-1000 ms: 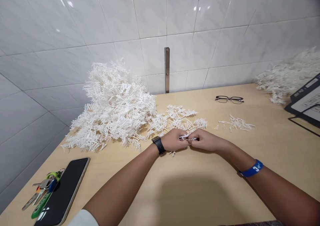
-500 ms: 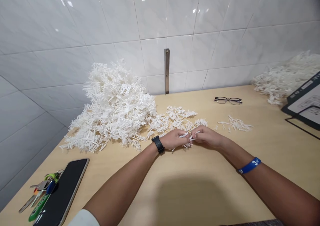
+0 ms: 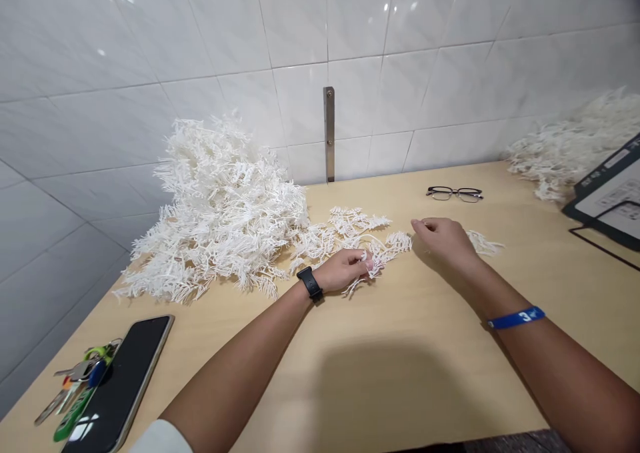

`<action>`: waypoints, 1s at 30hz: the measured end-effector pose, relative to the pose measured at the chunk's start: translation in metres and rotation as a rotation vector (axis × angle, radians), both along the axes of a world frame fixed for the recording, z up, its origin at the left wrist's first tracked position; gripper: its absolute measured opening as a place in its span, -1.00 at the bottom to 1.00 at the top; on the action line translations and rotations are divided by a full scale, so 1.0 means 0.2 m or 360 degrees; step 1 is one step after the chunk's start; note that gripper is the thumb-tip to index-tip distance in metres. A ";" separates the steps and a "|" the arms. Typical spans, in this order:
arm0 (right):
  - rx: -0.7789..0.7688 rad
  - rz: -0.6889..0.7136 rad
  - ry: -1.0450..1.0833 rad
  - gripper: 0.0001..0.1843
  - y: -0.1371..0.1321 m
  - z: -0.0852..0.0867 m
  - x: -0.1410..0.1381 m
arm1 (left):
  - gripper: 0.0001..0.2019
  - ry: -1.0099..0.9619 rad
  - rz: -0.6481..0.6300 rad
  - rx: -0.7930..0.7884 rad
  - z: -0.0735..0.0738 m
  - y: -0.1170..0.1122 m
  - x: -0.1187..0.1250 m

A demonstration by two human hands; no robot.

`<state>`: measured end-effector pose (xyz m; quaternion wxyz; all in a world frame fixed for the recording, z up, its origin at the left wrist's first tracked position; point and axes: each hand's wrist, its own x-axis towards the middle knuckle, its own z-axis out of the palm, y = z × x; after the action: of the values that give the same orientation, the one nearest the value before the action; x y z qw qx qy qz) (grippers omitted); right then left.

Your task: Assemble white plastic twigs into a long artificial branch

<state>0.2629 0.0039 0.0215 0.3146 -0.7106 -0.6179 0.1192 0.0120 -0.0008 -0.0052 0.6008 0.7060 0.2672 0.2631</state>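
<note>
My left hand (image 3: 345, 268), with a black watch on the wrist, pinches a white branching plastic sprig (image 3: 373, 266) just above the table. More white sprigs (image 3: 345, 229) lie loosely right behind it. To the right, apart from it, my right hand (image 3: 443, 239) hovers with curled fingers, thumb pressed to the forefinger. Whatever it may hold is hidden. Beside that hand lies a small heap of loose white bits (image 3: 484, 243), partly covered by it.
A tall heap of white sprigs (image 3: 225, 219) stands at the left against the tiled wall. Eyeglasses (image 3: 454, 193) rest behind my right hand. A phone (image 3: 123, 379) and keys (image 3: 83, 373) lie front left. Another white heap (image 3: 575, 139) and a dark-framed board (image 3: 610, 193) are far right.
My hands have come apart. The right one has moved right and up, toward the small heap of bits, while the left keeps the sprig near the same spot. The view has shifted slightly.
</note>
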 end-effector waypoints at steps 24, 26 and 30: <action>-0.0474 0.1301 0.0444 -0.57 -0.14 0.01 -0.25 | -0.49 0.0180 -0.0016 0.0178 0.07 -0.05 0.01; -0.0505 0.1318 0.0450 -0.55 -0.14 0.01 -0.25 | -0.52 0.0157 -0.0027 0.0169 0.07 -0.05 0.00; -0.0619 0.1395 0.0566 -0.60 -0.16 0.01 -0.27 | -0.59 0.0148 0.0000 0.0149 0.06 -0.04 0.00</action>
<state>0.2097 -0.0272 0.0236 0.1973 -0.3989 -0.7612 0.4717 0.0124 -0.0080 0.0069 0.5540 0.7448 0.2824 0.2423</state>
